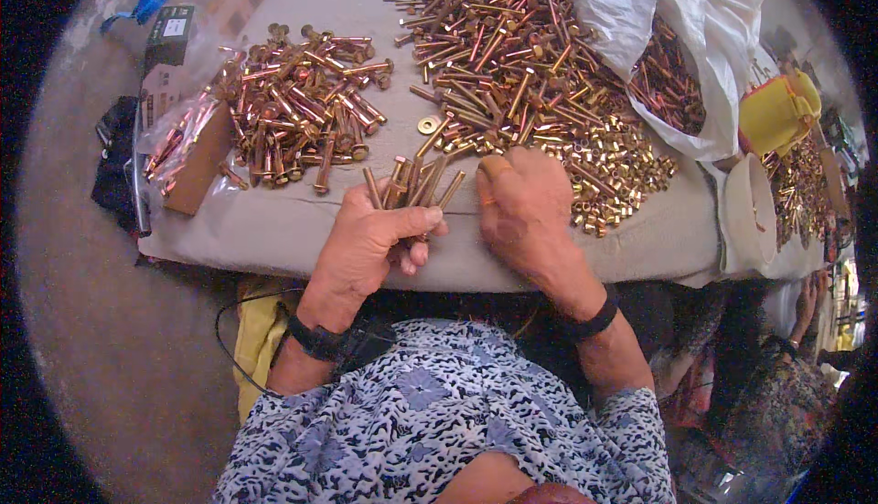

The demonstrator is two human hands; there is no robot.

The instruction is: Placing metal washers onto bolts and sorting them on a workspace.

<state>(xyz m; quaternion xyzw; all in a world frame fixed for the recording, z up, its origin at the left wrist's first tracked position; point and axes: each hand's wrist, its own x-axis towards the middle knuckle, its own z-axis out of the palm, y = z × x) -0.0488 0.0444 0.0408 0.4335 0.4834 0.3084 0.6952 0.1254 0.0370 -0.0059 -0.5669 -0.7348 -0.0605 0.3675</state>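
Note:
My left hand (366, 241) is closed around a bunch of brass-coloured bolts (400, 186), their shanks sticking up and fanning out past the fingers. Beside it, my right hand (529, 209) rests at the near edge of the large bolt heap (498, 42). Its fingers curl downward, and whatever they pinch is hidden beneath the hand. Just right of that hand lies a spread of small golden nuts (631, 161). A round washer (427, 125) lies between the heaps. Farther left sits a smaller heap of bolts (302, 106), heads and shanks pointing every way.
A cloth-covered table (229, 248) carries everything. A brown carton (197, 161) with plastic-wrapped bolts stands at the left edge. At the right are a white sack (709, 120) of bolts, a yellow container (777, 111), a white tub (748, 211) and more small metal parts (800, 184).

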